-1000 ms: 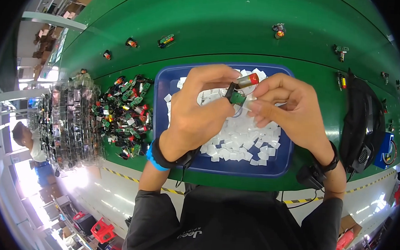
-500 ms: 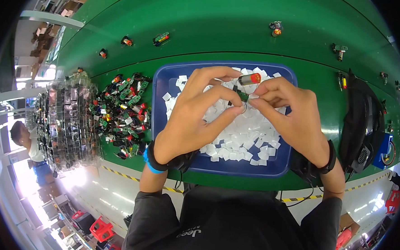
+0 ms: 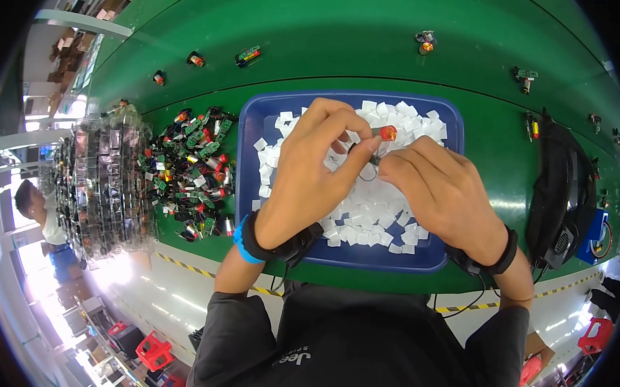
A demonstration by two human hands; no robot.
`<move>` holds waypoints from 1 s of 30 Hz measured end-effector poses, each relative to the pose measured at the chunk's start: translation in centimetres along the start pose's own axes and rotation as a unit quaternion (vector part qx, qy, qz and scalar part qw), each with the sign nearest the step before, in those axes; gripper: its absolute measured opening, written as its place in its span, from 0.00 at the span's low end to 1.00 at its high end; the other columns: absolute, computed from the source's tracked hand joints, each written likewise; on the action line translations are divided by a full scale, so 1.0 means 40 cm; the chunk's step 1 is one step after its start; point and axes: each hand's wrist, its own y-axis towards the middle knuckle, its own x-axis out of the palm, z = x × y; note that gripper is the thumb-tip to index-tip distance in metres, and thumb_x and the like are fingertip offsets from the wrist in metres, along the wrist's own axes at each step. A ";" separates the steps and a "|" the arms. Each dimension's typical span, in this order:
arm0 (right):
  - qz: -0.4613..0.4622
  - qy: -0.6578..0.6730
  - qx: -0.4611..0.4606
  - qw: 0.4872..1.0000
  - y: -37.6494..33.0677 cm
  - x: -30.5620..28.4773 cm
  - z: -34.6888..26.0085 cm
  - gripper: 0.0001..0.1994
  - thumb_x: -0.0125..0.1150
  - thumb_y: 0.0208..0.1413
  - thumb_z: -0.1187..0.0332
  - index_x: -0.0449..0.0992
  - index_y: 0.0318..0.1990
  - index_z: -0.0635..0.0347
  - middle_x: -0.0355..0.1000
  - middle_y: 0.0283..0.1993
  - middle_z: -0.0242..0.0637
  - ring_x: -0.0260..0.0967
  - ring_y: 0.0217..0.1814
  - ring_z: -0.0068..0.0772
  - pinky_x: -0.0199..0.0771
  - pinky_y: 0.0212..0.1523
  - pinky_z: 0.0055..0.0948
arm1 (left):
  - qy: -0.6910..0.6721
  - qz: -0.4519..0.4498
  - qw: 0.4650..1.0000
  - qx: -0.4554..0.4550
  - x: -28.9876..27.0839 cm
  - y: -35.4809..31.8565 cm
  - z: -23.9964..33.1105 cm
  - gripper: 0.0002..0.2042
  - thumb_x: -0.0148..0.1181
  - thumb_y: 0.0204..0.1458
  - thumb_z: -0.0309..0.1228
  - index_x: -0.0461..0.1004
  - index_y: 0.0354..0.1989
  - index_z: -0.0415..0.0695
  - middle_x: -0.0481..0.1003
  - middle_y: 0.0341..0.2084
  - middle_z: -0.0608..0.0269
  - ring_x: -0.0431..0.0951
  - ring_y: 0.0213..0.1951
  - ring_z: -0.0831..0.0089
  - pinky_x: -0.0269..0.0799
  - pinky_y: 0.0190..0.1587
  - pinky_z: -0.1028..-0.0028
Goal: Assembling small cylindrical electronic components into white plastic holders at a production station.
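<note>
Motor point(image 3: 389, 133) pinched above the tray point(image 3: 390, 261)

Motor: small can, red end. Probably light, though dense for its size; can stiff, likely a bit slick. Thin wire point(image 3: 369, 179) by it looks the fragile bit, easily bent or tugged loose. Best hold, I judge: the can's sides, fingers clear of the wire.

Left hand point(image 3: 311, 172): thumb and finger closed on the can, red end poking out toward the tray's right side. Right hand point(image 3: 443, 193): fingertips drawn close together beside the wire; cannot tell whether anything sits between them. Both hands over the tray.

In the tray, below: loose white squares point(image 3: 350, 234), many overlapping. Just left of the tray: heap point(image 3: 192, 166) of wired parts, red ends and green boards showing. Farther left: clear packs point(image 3: 107, 183). Beyond the tray's far rim: scattered units point(image 3: 247, 56), well apart. Right of the tray: black bag point(image 3: 551, 199), then a blue box point(image 3: 592, 236).
</note>
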 end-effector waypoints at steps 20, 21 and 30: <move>0.021 -0.080 0.078 0.994 0.003 -0.066 0.097 0.14 0.68 0.44 0.80 0.78 0.41 0.61 0.75 0.30 0.35 0.73 0.32 0.39 0.73 0.27 0.33 | -0.040 -0.183 0.974 -0.126 -0.028 -0.010 -0.009 0.09 0.64 0.60 0.35 0.77 0.41 0.43 0.82 0.33 0.65 0.75 0.26 0.80 0.66 0.27 0.77; 0.015 -0.084 0.080 0.993 -0.001 -0.071 0.100 0.14 0.68 0.44 0.80 0.78 0.41 0.61 0.75 0.30 0.35 0.73 0.32 0.39 0.73 0.27 0.33 | -0.047 -0.185 0.974 -0.125 -0.030 -0.011 -0.006 0.09 0.64 0.60 0.35 0.77 0.41 0.43 0.82 0.33 0.65 0.75 0.26 0.80 0.66 0.27 0.77; -0.200 -0.079 0.152 0.965 -0.060 -0.108 0.107 0.13 0.69 0.44 0.59 0.79 0.30 0.58 0.77 0.29 0.39 0.77 0.36 0.44 0.74 0.31 0.39 | -0.024 -0.157 0.981 -0.108 -0.006 -0.018 -0.009 0.04 0.61 0.58 0.24 0.76 0.37 0.36 0.76 0.28 0.64 0.72 0.30 0.79 0.65 0.33 0.77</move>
